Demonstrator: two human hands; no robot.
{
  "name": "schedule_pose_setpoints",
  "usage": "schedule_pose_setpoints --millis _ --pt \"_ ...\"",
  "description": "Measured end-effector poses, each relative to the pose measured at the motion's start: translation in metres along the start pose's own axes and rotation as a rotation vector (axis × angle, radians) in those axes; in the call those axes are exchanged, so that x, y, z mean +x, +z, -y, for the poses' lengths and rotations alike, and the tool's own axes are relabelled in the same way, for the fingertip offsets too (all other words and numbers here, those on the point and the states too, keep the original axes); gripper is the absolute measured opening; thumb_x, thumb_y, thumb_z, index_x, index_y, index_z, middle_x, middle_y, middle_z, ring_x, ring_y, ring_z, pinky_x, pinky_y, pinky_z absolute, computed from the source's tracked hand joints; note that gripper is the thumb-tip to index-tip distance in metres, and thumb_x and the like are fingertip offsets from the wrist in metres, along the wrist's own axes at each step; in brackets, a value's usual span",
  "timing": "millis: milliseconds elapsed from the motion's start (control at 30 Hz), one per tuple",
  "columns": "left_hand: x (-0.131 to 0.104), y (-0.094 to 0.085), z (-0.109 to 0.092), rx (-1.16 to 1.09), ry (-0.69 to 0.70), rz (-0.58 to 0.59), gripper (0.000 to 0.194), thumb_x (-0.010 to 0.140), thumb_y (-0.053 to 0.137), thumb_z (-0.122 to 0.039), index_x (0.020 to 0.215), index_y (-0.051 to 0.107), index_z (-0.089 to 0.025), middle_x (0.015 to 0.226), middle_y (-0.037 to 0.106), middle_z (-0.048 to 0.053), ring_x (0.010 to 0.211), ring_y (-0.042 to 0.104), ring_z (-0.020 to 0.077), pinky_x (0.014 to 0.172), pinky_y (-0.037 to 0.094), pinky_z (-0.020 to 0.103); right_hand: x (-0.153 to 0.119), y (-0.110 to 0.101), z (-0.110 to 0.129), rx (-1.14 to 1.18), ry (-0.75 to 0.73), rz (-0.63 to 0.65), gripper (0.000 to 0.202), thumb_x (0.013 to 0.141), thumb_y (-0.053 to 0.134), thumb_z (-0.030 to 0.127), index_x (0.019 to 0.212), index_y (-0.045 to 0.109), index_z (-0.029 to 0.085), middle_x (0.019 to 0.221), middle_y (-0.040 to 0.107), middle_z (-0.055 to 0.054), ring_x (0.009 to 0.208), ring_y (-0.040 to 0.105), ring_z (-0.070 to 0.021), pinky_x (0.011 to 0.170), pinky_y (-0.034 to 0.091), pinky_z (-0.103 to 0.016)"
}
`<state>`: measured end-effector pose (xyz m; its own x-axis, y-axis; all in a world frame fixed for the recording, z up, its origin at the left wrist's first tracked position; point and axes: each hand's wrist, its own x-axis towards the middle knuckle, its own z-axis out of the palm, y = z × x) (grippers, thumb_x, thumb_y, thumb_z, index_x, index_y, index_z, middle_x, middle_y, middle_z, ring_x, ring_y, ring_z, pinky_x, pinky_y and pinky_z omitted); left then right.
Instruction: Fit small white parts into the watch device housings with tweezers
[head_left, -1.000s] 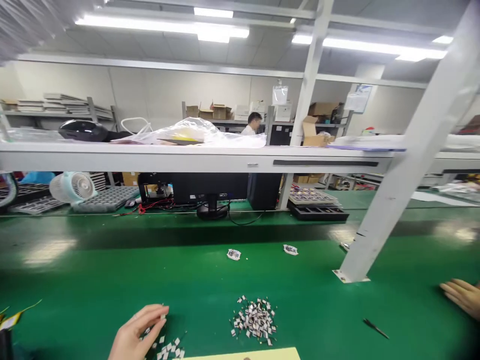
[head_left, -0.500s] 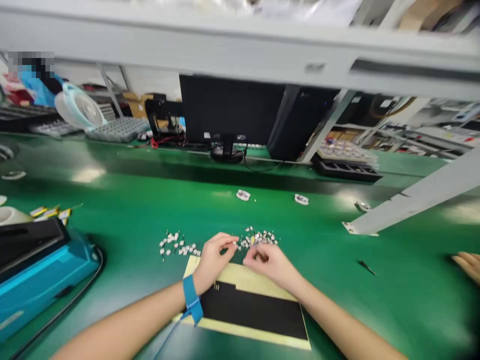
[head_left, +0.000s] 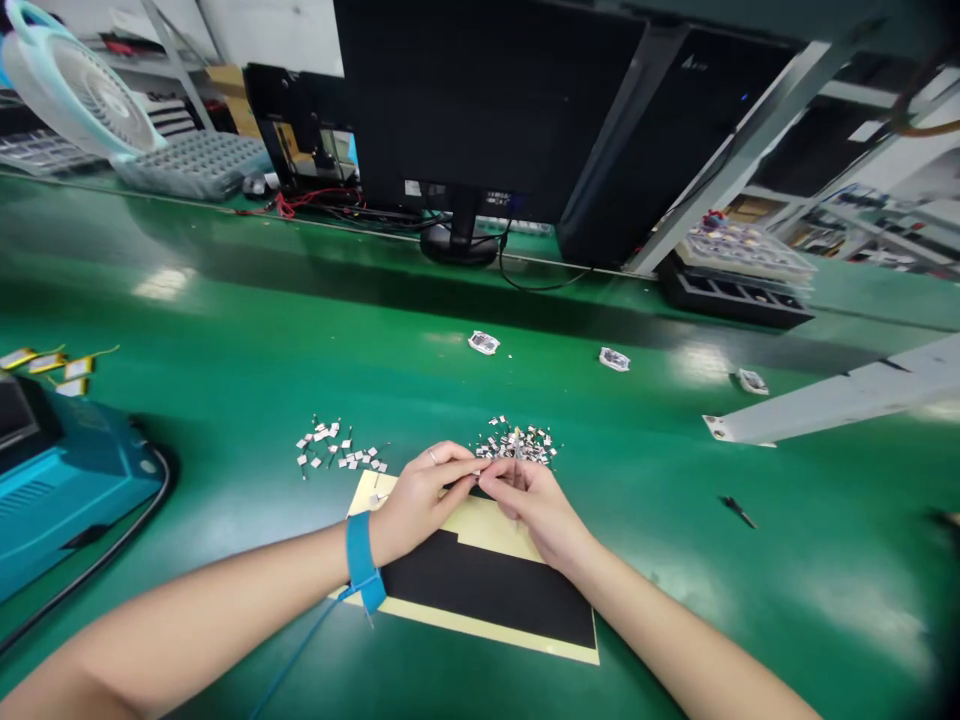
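My left hand (head_left: 431,495) wears a blue wrist strap (head_left: 364,562) with a cord. Its thumb and forefinger are pinched on a tiny part, mostly hidden at the fingertips. My right hand (head_left: 544,505) meets it, thumb and finger closed at the same spot. A thin grey tool with a yellowish end (head_left: 517,445) sticks up from the right hand; its kind is unclear. Beneath both hands lies a black sheet on yellow backing paper (head_left: 487,595). Just beyond is a pile of small white parts with dark leads (head_left: 536,440); a looser group of similar parts (head_left: 319,435) lies to the left.
White oval housings (head_left: 484,343) lie spaced across the green bench. A slim black tool (head_left: 739,511) is at right, near a slanted metal post (head_left: 840,400). At left are a blue machine (head_left: 90,500) and yellow-edged packs (head_left: 49,362). Behind stands a monitor (head_left: 480,110).
The view has tilted down and closer. My hands have come together, fingertips now meeting; before, they were slightly apart, with a small white part at the left fingertips.
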<state>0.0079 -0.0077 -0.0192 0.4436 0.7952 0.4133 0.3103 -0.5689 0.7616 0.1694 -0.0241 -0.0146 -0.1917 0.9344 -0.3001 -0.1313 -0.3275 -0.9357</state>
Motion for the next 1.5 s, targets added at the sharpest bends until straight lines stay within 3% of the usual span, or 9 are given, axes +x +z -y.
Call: schedule_pose_setpoints --millis 200,467,700,967,1233,1367,1500 --pt "-0.001 0.0 -0.002 0.026 0.003 -0.003 0.023 0.082 0.048 -0.013 0.101 0.06 -0.015 0.086 0.059 0.006 0.079 0.055 0.0122 0.068 0.048 0.023 -0.003 0.002 0.0 0.047 -0.013 -0.04 0.025 0.065 0.071 0.034 0.069 0.057 0.014 0.053 0.042 0.005 0.043 0.027 -0.0038 0.04 0.018 -0.018" --pt "-0.001 0.001 -0.004 0.045 -0.011 -0.039 0.022 0.076 0.052 -0.011 0.096 0.06 -0.016 0.075 0.06 0.003 0.069 0.056 0.0107 0.063 0.048 0.02 -0.002 0.004 -0.003 0.047 -0.065 -0.009 0.018 0.065 0.07 0.03 0.066 0.059 0.015 0.069 0.057 0.0 0.047 0.037 -0.0057 0.042 0.025 -0.019" --pt "0.0 0.001 -0.005 0.121 0.024 -0.053 0.021 0.074 0.054 -0.012 0.094 0.057 -0.016 0.071 0.063 0.001 0.067 0.058 0.0105 0.062 0.048 0.02 -0.002 0.004 -0.005 -0.01 -0.086 -0.005 0.016 0.065 0.07 0.029 0.065 0.06 0.016 0.068 0.056 0.0 0.058 0.047 -0.01 0.053 0.034 -0.022" --pt "-0.002 0.002 -0.002 0.183 0.087 -0.05 0.022 0.074 0.057 -0.015 0.096 0.055 -0.016 0.069 0.066 -0.001 0.066 0.06 0.0113 0.062 0.048 0.021 0.0 0.003 -0.006 -0.08 -0.059 -0.02 0.016 0.062 0.068 0.028 0.06 0.057 0.016 0.061 0.053 0.001 0.063 0.049 -0.0135 0.058 0.036 -0.025" --pt "-0.003 0.001 -0.003 0.143 0.126 -0.056 0.017 0.075 0.055 -0.016 0.092 0.056 -0.017 0.075 0.067 0.001 0.066 0.061 0.0101 0.064 0.049 0.021 -0.003 0.003 -0.001 -0.015 -0.047 0.023 0.032 0.061 0.07 0.028 0.052 0.042 0.016 0.069 0.056 0.0 0.068 0.053 -0.014 0.065 0.041 -0.026" --pt "-0.002 0.0 -0.006 0.068 0.019 -0.052 0.02 0.072 0.06 -0.018 0.092 0.056 -0.016 0.066 0.065 -0.001 0.061 0.06 0.0094 0.062 0.05 0.019 -0.003 -0.001 0.001 0.033 -0.059 0.047 0.033 0.064 0.07 0.026 0.056 0.039 0.016 0.069 0.057 -0.001 0.06 0.051 -0.0099 0.055 0.037 -0.021" --pt "-0.002 -0.001 -0.009 0.031 0.003 -0.042 0.022 0.071 0.062 -0.017 0.093 0.055 -0.014 0.068 0.066 0.001 0.06 0.06 0.0095 0.062 0.051 0.019 -0.005 -0.003 0.006 0.074 -0.05 0.109 0.028 0.068 0.063 0.022 0.058 0.038 0.016 0.068 0.055 0.001 0.042 0.032 -0.0029 0.041 0.021 -0.018"
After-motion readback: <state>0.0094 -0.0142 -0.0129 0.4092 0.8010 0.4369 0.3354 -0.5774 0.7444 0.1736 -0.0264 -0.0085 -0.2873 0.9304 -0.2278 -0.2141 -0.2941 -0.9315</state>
